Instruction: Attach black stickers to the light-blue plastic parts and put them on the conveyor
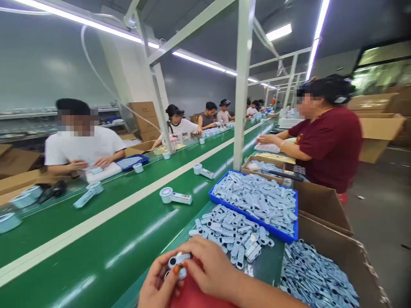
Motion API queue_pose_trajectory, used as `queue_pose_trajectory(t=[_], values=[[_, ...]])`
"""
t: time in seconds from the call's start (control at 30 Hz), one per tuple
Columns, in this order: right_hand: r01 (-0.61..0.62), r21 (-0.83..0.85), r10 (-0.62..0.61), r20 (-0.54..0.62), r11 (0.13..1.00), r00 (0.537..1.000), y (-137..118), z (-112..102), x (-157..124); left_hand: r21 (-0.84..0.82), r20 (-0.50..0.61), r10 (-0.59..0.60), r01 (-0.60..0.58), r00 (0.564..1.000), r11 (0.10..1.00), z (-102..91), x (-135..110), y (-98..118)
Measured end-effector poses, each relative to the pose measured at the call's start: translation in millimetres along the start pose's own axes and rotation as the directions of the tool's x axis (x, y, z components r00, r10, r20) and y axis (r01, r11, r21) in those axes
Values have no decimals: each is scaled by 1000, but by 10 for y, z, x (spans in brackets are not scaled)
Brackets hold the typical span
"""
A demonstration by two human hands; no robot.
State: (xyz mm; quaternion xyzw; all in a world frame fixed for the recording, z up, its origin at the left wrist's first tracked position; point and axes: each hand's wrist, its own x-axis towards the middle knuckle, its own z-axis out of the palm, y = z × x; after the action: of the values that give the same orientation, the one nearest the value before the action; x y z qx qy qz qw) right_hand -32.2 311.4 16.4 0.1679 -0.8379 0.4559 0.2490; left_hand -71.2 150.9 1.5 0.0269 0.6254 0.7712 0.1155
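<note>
My left hand [157,284] and my right hand [208,265] meet at the bottom centre, fingers closed around small light-blue plastic parts [180,259] with a dark round spot. The left hand holds them from the left and below. The right hand's fingers press from the right and above, partly covering them; whether they are two separate pieces I cannot tell. Just beyond my hands lies a loose pile of similar light-blue parts [237,235]. Behind that pile stands a blue tray [210,194] heaped with more of them.
A cardboard box [356,252] of light-blue parts stands at right. The green conveyor belt [128,239] runs along my left, carrying round-headed light-blue devices [167,195]. A white post [242,85] rises ahead. Co-workers sit across the belt; a person in a maroon shirt [337,141] works at right.
</note>
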Motion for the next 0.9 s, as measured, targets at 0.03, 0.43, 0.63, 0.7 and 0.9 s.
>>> queue_pose_trajectory(t=[0.03, 0.43, 0.63, 0.7, 0.9], values=[[2, 27, -1, -20, 1000, 1000, -14, 3, -13, 4, 22, 10, -10, 1000, 1000, -4, -17, 4], [-61, -376, 42, -60, 925, 997, 75, -81, -134, 57, 21, 124, -125, 992, 991, -35, -183, 56], [-143, -683, 184, -12, 717, 983, 161, -187, -99, 59, 43, 120, -122, 992, 991, -55, -168, 47], [-155, -681, 210, -3, 715, 978, 176, -204, -98, 68, 52, 114, -118, 992, 991, -55, -166, 49], [-100, -445, 108, -9, 890, 994, 106, -192, -92, 75, 104, 119, -127, 987, 989, -46, -178, 43]])
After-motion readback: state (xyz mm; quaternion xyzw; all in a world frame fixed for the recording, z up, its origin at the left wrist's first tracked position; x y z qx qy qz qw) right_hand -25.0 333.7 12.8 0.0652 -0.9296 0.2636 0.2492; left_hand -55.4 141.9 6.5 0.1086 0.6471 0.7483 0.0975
